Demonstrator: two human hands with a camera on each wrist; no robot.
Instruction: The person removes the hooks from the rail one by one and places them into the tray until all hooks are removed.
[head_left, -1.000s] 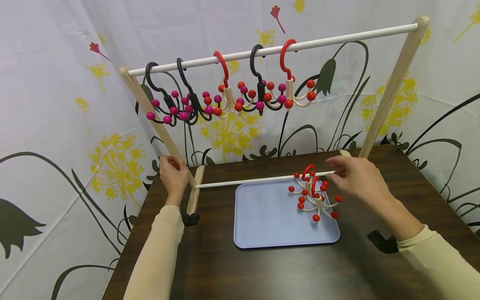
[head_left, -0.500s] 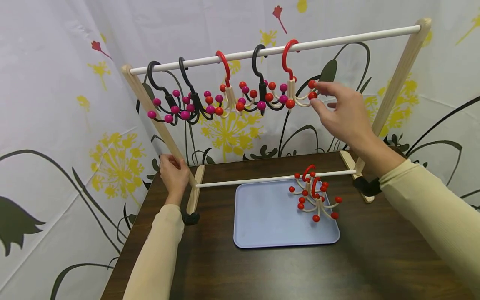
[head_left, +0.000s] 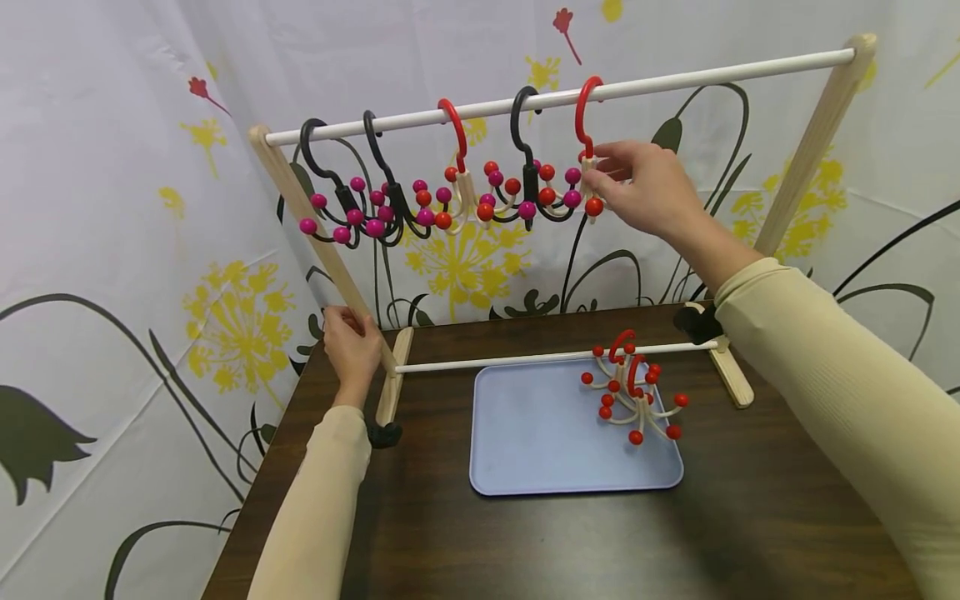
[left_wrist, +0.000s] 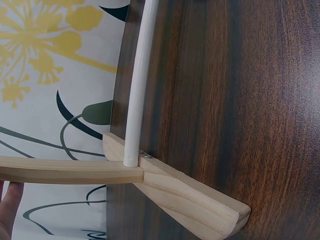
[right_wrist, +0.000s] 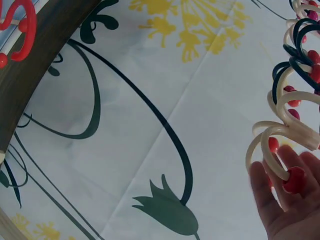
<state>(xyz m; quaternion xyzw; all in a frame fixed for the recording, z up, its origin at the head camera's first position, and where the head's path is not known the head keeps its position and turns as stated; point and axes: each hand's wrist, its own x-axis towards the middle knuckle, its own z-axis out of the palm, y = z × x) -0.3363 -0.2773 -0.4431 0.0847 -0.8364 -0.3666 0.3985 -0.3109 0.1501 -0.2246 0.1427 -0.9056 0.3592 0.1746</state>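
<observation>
My left hand (head_left: 352,350) grips the wooden post (head_left: 330,258) at the rack's left, low down; in the left wrist view only a bit of that hand shows, under the post (left_wrist: 70,171). High on the right, my right hand (head_left: 648,187) pinches the pale stem of a red-hooked multi-arm hanger (head_left: 587,125), which hangs from the white rail (head_left: 690,81). The right wrist view shows my fingers (right_wrist: 260,187) among its cream arms (right_wrist: 295,131) and red balls. Left along the rail hang another red-hooked hanger (head_left: 454,137) and several black ones (head_left: 517,121).
A pale blue tray (head_left: 517,433) lies on the dark wooden table (head_left: 570,542). Two red-hooked hangers (head_left: 639,400) with red ball tips lie at its right side. The rack's lower white bar (head_left: 525,358) runs behind the tray. A flower-printed curtain (head_left: 150,417) hangs behind.
My right hand has risen from beside the tray's hangers to the rightmost hanger on the rail, moving left along its arms to the stem. My left hand has stayed on the post.
</observation>
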